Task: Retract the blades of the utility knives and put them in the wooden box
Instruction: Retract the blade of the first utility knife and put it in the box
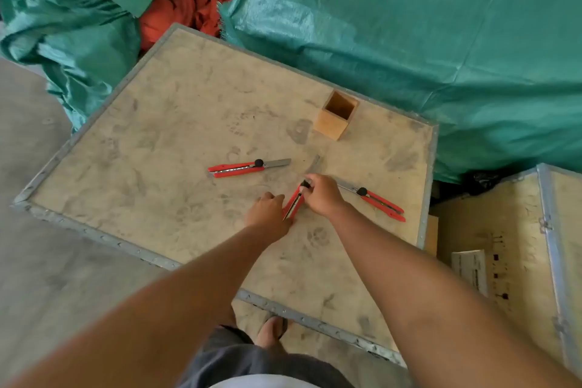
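Note:
Three red utility knives lie on a plywood crate top (176, 142). The middle knife (294, 201) has its blade out toward the far side. My left hand (267, 214) grips its red handle. My right hand (322, 195) pinches the black slider knob near the blade end. A second knife (242, 167) lies to the left, blade extended to the right. The third knife (381, 201) lies to the right, partly behind my right hand, blade out. The small open wooden box (336, 118) stands upright near the far right of the crate top.
Green tarpaulin (409, 50) covers bulky things behind and to the left of the crate, with red cloth (179, 9) between. Another metal-edged crate (519, 246) sits at the right. My foot in a sandal (272, 331) shows below the near edge.

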`<state>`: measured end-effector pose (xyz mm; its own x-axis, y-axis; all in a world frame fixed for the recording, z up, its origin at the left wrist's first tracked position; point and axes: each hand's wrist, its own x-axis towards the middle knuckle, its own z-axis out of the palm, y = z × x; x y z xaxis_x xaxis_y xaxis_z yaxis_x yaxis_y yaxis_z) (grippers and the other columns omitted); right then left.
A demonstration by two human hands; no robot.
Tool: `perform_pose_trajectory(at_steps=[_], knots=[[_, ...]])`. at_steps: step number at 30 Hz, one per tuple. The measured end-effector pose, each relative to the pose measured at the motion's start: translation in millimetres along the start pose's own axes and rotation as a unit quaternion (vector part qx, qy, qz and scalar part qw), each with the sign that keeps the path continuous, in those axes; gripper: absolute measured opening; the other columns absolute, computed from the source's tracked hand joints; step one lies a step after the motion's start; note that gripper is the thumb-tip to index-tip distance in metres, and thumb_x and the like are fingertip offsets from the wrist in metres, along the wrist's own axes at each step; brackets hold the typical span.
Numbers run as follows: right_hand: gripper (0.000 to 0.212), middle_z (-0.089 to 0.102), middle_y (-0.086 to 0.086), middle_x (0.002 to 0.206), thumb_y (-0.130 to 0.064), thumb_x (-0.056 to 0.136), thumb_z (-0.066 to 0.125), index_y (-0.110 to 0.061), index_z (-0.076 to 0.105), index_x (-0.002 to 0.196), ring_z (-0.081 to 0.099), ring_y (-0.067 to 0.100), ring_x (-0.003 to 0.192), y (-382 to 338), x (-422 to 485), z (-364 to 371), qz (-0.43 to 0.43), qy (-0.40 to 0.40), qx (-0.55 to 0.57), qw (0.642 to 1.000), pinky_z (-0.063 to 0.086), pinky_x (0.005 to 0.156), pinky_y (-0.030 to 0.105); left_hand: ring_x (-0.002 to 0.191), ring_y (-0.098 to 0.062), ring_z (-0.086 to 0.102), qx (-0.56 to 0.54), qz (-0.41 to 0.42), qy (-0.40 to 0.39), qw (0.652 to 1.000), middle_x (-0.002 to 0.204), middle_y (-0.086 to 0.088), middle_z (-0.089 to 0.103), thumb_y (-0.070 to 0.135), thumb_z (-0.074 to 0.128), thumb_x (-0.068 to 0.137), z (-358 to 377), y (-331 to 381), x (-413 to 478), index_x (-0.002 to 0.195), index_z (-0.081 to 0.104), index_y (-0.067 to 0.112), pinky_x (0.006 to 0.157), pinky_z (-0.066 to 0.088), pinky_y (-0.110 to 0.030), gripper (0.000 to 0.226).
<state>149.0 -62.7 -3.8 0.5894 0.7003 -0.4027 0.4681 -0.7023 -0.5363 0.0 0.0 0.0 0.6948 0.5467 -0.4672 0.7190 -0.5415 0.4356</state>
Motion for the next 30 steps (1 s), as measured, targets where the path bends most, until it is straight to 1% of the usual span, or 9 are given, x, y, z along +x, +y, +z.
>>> perform_pose_trajectory(at_steps=[3, 7, 11, 14, 18, 21, 23, 25, 30], knots=[[0.039, 0.07, 0.021, 0.125, -0.019, 0.097, 0.065, -0.003, 0.064, 0.132, 0.066, 0.035, 0.117, 0.8, 7.1, 2.3, 0.027, 0.019, 0.021, 0.999, 0.052, 0.103, 0.042, 0.111, -0.032, 0.055, 0.03, 0.009, 0.006, 0.999, 0.122, -0.011, 0.054, 0.043, 0.065, 0.082, 3.5, -4.8, 5.8, 0.117, 0.058, 0.018, 0.086, 0.054, -0.043, 0.043], [0.029, 0.074, 0.016, 0.119, -0.014, 0.095, 0.067, -0.004, 0.071, 0.122, 0.069, 0.03, 0.112, 1.3, 8.7, 3.8, 0.051, 0.038, 0.054, 0.996, 0.051, 0.099, 0.033, 0.099, -0.026, 0.059, 0.034, 0.04, 0.011, 0.999, 0.113, -0.005, 0.057, 0.035, 0.061, 0.085, 7.2, -6.7, 8.7, 0.115, 0.062, 0.023, 0.077, 0.056, -0.039, 0.032], [0.024, 0.074, 0.012, 0.12, -0.015, 0.094, 0.069, -0.007, 0.074, 0.116, 0.068, 0.026, 0.113, 3.5, 10.2, 7.2, 0.075, 0.042, 0.09, 0.992, 0.049, 0.1, 0.031, 0.077, -0.019, 0.059, -0.023, 0.041, 0.024, 0.999, 0.105, -0.003, 0.057, 0.026, 0.061, 0.082, 8.3, -9.1, 4.7, 0.11, 0.067, 0.022, 0.063, 0.047, -0.028, 0.029], [0.022, 0.073, 0.01, 0.118, -0.016, 0.093, 0.071, -0.009, 0.074, 0.114, 0.069, 0.023, 0.107, 3.3, 10.2, 8.2, 0.094, 0.037, 0.137, 0.985, 0.054, 0.094, 0.031, 0.076, -0.017, 0.059, -0.072, 0.032, 0.032, 0.996, 0.105, -0.001, 0.058, 0.024, 0.064, 0.079, 7.7, -11.7, -1.9, 0.108, 0.07, 0.022, 0.055, 0.04, -0.021, 0.029], [0.013, 0.072, 0.019, 0.115, -0.008, 0.096, 0.068, -0.008, 0.071, 0.108, 0.076, 0.025, 0.089, -0.2, 1.0, 0.9, 0.121, 0.011, 0.285, 0.951, 0.066, 0.077, 0.038, 0.081, -0.018, 0.063, -0.105, 0.055, 0.077, 0.99, 0.11, 0.0, 0.058, 0.027, 0.069, 0.08, 1.7, -15.7, -17.4, 0.118, 0.069, 0.025, 0.061, 0.051, -0.028, 0.038], [0.015, 0.072, 0.017, 0.112, -0.005, 0.095, 0.068, -0.007, 0.072, 0.11, 0.075, 0.017, 0.079, -3.5, -12.9, -16.2, 0.086, -0.002, 0.327, 0.941, 0.066, 0.074, 0.033, 0.089, -0.015, 0.062, -0.094, 0.093, 0.097, 0.987, 0.114, 0.003, 0.058, 0.039, 0.067, 0.087, -4.0, -23.5, -34.8, 0.133, 0.058, 0.03, 0.071, 0.055, -0.031, 0.048], [0.019, 0.072, 0.014, 0.107, -0.005, 0.094, 0.07, -0.006, 0.072, 0.113, 0.074, 0.015, 0.08, -6.4, -24.1, -30.8, 0.055, -0.008, 0.337, 0.94, 0.065, 0.071, 0.027, 0.087, -0.012, 0.062, -0.106, 0.118, 0.079, 0.984, 0.111, 0.005, 0.06, 0.04, 0.066, 0.09, -11.2, -24.7, -46.9, 0.141, 0.049, 0.031, 0.072, 0.05, -0.022, 0.054], [0.021, 0.073, 0.013, 0.106, -0.005, 0.093, 0.072, -0.006, 0.072, 0.113, 0.075, 0.017, 0.083, -8.2, -36.1, -44.3, 0.03, -0.014, 0.351, 0.936, 0.065, 0.071, 0.026, 0.087, -0.011, 0.063, -0.148, 0.132, 0.044, 0.979, 0.108, 0.007, 0.064, 0.029, 0.068, 0.09, -18.6, -20.3, -59.8, 0.145, 0.042, 0.028, 0.073, 0.047, -0.016, 0.06], [0.024, 0.076, 0.012, 0.107, -0.009, 0.093, 0.073, -0.005, 0.074, 0.116, 0.076, 0.02, 0.091, -17.4, -66.6, -67.4, -0.014, -0.013, 0.4, 0.916, 0.066, 0.075, 0.032, 0.083, -0.011, 0.065, -0.291, 0.142, 0.073, 0.943, 0.097, 0.01, 0.068, 0.015, 0.073, 0.086, -24.6, -4.2, -89.8, 0.14, 0.049, 0.023, 0.074, 0.06, -0.035, 0.06]])
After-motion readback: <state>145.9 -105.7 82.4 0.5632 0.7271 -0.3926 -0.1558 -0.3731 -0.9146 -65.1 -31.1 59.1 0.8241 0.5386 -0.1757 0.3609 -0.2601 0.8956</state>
